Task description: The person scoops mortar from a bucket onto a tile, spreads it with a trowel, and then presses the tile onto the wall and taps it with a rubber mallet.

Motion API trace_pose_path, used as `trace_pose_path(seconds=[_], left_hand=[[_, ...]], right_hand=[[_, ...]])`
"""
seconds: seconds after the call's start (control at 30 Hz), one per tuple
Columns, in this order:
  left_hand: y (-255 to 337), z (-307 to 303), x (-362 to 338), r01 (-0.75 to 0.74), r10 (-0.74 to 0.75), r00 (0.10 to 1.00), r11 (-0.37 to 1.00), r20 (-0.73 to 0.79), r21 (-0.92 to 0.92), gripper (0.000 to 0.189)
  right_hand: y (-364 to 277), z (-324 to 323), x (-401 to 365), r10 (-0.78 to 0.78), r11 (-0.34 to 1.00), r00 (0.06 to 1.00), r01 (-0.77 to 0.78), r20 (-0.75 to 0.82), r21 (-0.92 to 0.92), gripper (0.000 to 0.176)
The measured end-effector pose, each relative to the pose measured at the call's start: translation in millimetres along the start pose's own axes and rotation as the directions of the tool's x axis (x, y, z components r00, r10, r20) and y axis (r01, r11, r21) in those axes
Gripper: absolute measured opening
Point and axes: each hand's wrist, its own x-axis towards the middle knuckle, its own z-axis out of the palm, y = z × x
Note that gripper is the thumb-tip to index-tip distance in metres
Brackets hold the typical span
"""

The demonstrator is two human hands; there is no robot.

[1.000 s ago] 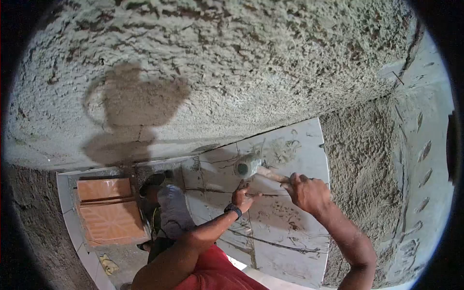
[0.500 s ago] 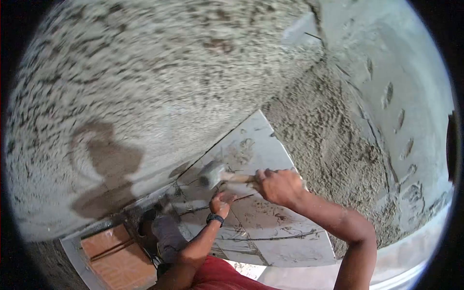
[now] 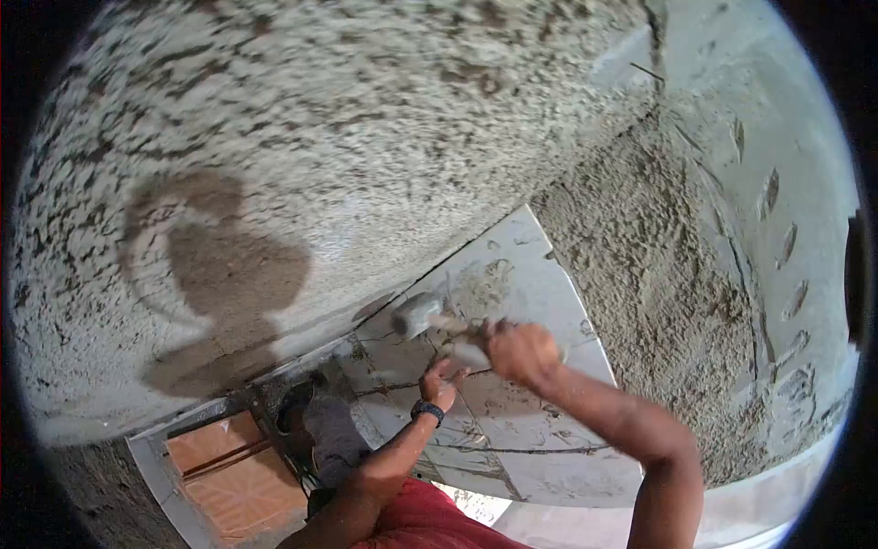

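Observation:
My right hand (image 3: 523,351) is closed round the wooden handle of a mallet (image 3: 418,315) with a pale grey head. The mallet head hangs over the upper left part of the light grey tiles (image 3: 558,471), beside the wall. Below the handle, my left hand (image 3: 441,386) rests on the tiles with its fingers apart and nothing in them. A dark watch (image 3: 427,412) circles the left wrist. Smears of mortar mark the tile faces and the dark joints between them.
Rough, wet mortar (image 3: 649,302) covers the floor right of the tiles. A rough plastered wall (image 3: 366,137) rises on the left, carrying my shadow. Orange patterned tiles (image 3: 242,489) lie at lower left, near my leg (image 3: 334,439). A smoother grey wall (image 3: 796,137) stands at right.
The view has shifted, so the wall, tiles and mortar sit further right. My right hand still grips the mallet, whose head stays over the tiles; my left hand stays on them with fingers more spread.

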Motion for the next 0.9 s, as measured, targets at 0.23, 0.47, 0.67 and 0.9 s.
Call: trace_pose_path(seconds=[0.23, 0.47, 0.67, 0.9], left_hand=[[14, 4, -17, -0.091, 0.093, 0.996, 0.97, -0.003, -0.224, 0.059], [13, 3, -6, 0.032, -0.003, 0.995, 0.957, 0.102, -0.287, 0.05], [41, -3, -19, 0.302, -0.189, 0.953, 0.645, 0.237, -0.702, 0.044], [58, -3, -23, -0.213, 0.205, 0.976, 0.967, 0.071, 0.136, 0.053]], right_hand=[[-3, 58, 48, -0.022, 1.0, 0.991, 0.023, 0.129, -0.01, 0.036], [-9, 80, 47, -0.017, 0.992, 1.0, 0.02, -0.022, 0.128, 0.03], [-16, 79, 35, 0.026, 0.998, 0.999, -0.023, -0.039, 0.057, 0.023], [-43, 49, 31, -0.116, 0.986, 0.993, 0.116, -0.01, 0.122, 0.033]])
